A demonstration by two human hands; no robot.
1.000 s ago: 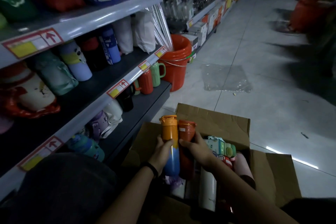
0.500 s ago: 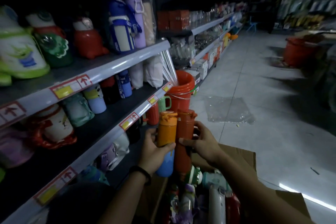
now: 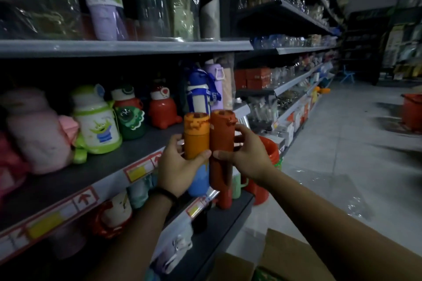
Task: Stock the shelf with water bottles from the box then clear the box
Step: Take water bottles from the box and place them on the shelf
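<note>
- Holding two bottles upright and pressed side by side: the left hand (image 3: 180, 166) is wrapped around the orange-and-blue bottle (image 3: 196, 143), the right hand (image 3: 247, 155) around the rust-red bottle (image 3: 221, 150). Both sit in front of the middle shelf (image 3: 68, 180), not yet on it.
- Nearest the camera, a flap of the cardboard box (image 3: 287, 258) shows at the bottom edge; what is left inside it cannot be seen from here.
- To do this step well, I would carry the pair in over the shelf lip with its price tag (image 3: 141, 170), keep the bases level, and set them down together before loosening either grasp; tall, narrow bottles probably tip easily.
- The bare dark strip at the front of the shelf, just behind the hands, looks like the likeliest landing spot.
- Standing close behind that strip: the green alien bottle (image 3: 98, 125), a green round bottle (image 3: 130, 118) and a red round bottle (image 3: 163, 109). A careless push could knock them.
- Further back, a blue-and-white strapped bottle (image 3: 198, 96) and a lilac bottle (image 3: 215, 84) crowd the shelf's right end.
- Beyond, an orange bucket (image 3: 271, 157) stands on the floor by the shelving, clear of the placement.
</note>
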